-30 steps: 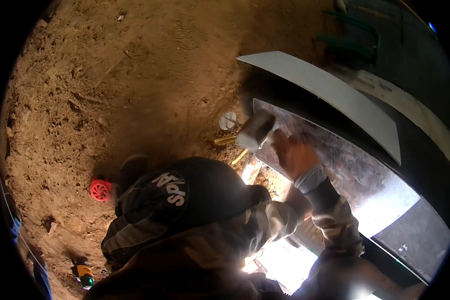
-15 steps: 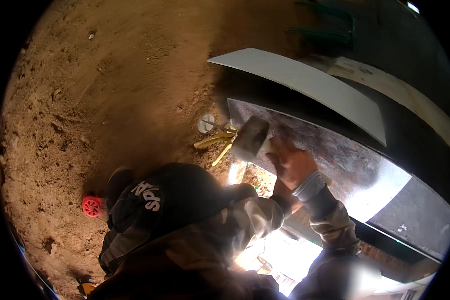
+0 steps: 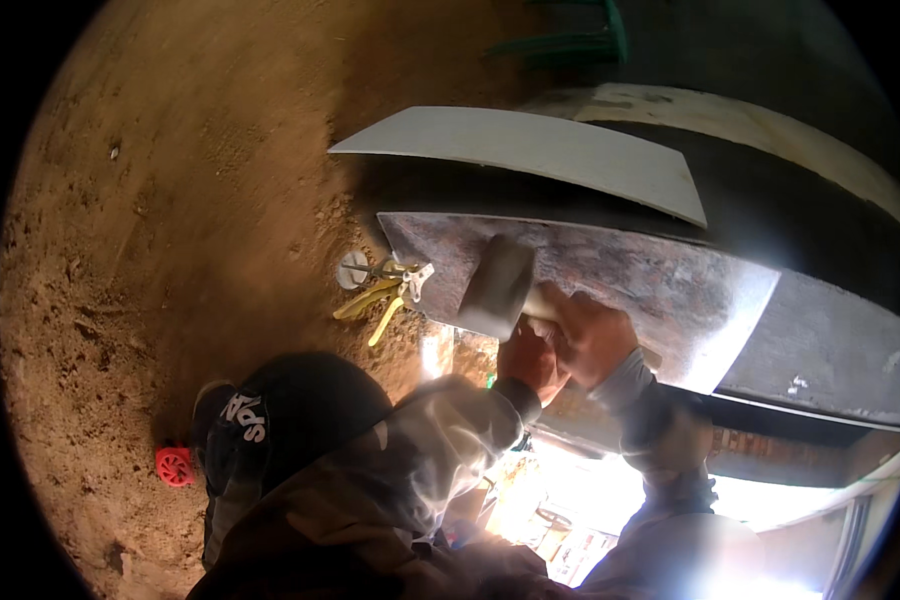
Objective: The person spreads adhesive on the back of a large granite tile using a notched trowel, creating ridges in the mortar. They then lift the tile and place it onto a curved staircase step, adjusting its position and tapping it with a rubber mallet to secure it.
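My right hand (image 3: pixel 598 343) is closed around the pale handle of a mallet (image 3: pixel 498 285). The mallet's grey block head is over the left part of a mottled grey-brown tile (image 3: pixel 630 285); whether it touches the surface, I cannot tell. Close under the right hand, at the tile's near edge, is my left hand (image 3: pixel 532 362). Its fingers are partly hidden by the right hand, so its grip does not show. Yellow-handled pliers (image 3: pixel 385 298) lie at the tile's left end, beside a small round pale disc (image 3: pixel 353 270).
Beyond the mottled tile is a long pale slab (image 3: pixel 530 140). A plain grey slab (image 3: pixel 820 345) adjoins it on the right. Brown earth (image 3: pixel 160 220) spreads to the left, with a red wheel-shaped piece (image 3: pixel 175 467) on it. Green chair-like legs (image 3: pixel 570 45) stand at the far side.
The view has shifted, bringing the worktop leftward in the picture. The mallet head has moved right along the tile, away from the pliers. More of my left hand shows below the handle.
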Motion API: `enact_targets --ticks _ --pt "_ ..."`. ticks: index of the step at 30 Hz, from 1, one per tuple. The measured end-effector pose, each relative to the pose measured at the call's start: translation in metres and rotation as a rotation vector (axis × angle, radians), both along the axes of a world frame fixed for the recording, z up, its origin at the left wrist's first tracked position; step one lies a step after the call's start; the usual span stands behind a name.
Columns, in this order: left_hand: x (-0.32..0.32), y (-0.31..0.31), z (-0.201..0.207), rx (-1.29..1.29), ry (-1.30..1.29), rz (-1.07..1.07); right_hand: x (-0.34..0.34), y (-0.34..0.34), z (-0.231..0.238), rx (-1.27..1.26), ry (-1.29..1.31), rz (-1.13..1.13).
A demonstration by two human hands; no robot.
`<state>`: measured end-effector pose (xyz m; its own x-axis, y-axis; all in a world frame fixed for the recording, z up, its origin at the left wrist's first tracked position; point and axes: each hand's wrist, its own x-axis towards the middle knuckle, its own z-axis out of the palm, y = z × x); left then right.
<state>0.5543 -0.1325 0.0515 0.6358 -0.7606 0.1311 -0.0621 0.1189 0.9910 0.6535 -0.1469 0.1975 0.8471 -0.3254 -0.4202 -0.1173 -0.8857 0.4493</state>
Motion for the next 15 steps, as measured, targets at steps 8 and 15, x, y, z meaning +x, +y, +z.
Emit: enact_targets --ticks 8,15 --pt "0.020 0.027 0.020 -0.006 -0.023 0.186 -0.024 0.014 0.040 0.031 -0.122 -0.045" --pt "0.013 0.017 0.012 -0.098 0.072 0.043 -0.052 0.010 0.062 0.009 -0.273 0.000"
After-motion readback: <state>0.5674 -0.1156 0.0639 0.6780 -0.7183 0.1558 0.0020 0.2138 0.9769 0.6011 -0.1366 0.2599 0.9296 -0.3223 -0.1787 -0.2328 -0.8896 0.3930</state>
